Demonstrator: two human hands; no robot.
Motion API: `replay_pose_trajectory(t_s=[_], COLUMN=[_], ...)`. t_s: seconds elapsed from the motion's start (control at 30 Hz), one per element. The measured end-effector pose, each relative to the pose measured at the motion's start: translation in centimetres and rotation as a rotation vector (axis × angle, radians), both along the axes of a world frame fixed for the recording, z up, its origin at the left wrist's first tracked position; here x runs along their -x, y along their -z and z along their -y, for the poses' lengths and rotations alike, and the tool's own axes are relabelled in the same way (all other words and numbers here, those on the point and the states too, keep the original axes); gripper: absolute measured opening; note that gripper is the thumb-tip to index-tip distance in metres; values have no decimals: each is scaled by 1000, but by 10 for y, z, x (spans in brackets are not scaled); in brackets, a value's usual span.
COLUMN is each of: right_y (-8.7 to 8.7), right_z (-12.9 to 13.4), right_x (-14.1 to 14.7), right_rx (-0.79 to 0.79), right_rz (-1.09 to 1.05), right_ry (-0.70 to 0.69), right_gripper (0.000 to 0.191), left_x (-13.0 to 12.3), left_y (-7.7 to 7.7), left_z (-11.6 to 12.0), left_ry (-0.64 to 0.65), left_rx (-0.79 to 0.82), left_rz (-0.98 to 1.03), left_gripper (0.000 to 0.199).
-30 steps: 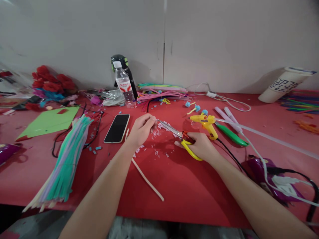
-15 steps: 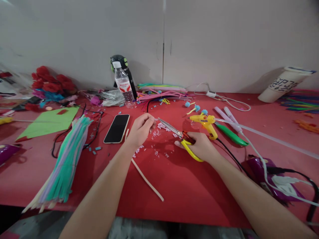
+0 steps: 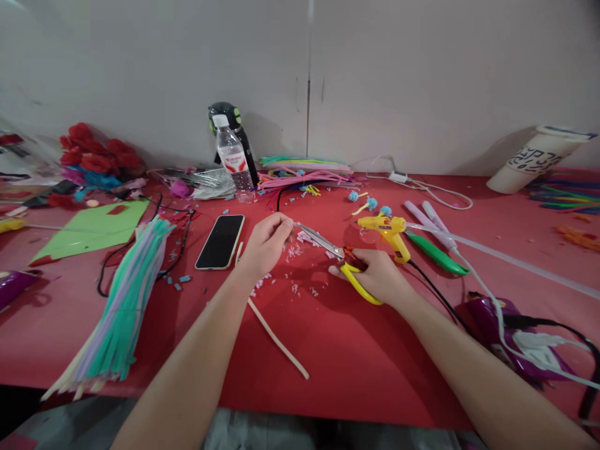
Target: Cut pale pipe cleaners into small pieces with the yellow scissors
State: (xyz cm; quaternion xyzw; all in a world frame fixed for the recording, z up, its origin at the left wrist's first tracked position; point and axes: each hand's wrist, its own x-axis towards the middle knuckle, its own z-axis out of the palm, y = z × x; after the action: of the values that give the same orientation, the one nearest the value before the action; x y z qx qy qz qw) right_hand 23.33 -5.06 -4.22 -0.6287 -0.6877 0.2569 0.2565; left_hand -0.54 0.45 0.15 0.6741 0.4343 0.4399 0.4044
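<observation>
My right hand (image 3: 377, 275) is wrapped round the yellow handles of a pair of scissors (image 3: 321, 240), whose blades point up and left. Thumb and fingers of my left hand (image 3: 269, 244) are pinched together on a small piece of lilac pipe cleaner (image 3: 296, 224), mostly hidden. The scissor tips are right by this piece; whether they touch it is too small to tell. Short lilac cut pieces (image 3: 307, 236) and fine clippings (image 3: 294, 251) lie under the blades. A cream pipe cleaner (image 3: 279, 342) runs across the table below my left wrist.
Left of my hands lie a phone (image 3: 220, 242) and a bundle of teal and lilac pipe cleaners (image 3: 126, 300). A yellow glue gun (image 3: 387, 232) with its cord is close to my right hand. Behind stand a water bottle (image 3: 234, 162) and several pink pipe cleaners (image 3: 300, 179).
Both hands stay nearly in place. The scissor tips and the pinched lilac piece are now closer together, and the view has shifted very slightly.
</observation>
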Motion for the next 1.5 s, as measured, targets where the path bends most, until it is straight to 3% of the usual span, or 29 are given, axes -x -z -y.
replay_pose_trajectory(t_s=[0.43, 0.73, 1.3, 1.5], right_y=[6, -4, 3, 2], right_z=[-4, 2, -2, -2], right_x=[-3, 1, -2, -2], right_rx=[-26, -8, -29, -32], right_rz=[-1, -11, -33, -28], right_ry=[-21, 27, -24, 22], right_gripper=[54, 57, 55, 58], left_x=[0, 2, 1, -1], left_y=[0, 3, 1, 2], left_z=[0, -1, 0, -1], left_ry=[11, 40, 2, -14], left_rx=[-5, -53, -123, -114], left_rz=[7, 17, -34, -26], left_gripper=[28, 24, 26, 26])
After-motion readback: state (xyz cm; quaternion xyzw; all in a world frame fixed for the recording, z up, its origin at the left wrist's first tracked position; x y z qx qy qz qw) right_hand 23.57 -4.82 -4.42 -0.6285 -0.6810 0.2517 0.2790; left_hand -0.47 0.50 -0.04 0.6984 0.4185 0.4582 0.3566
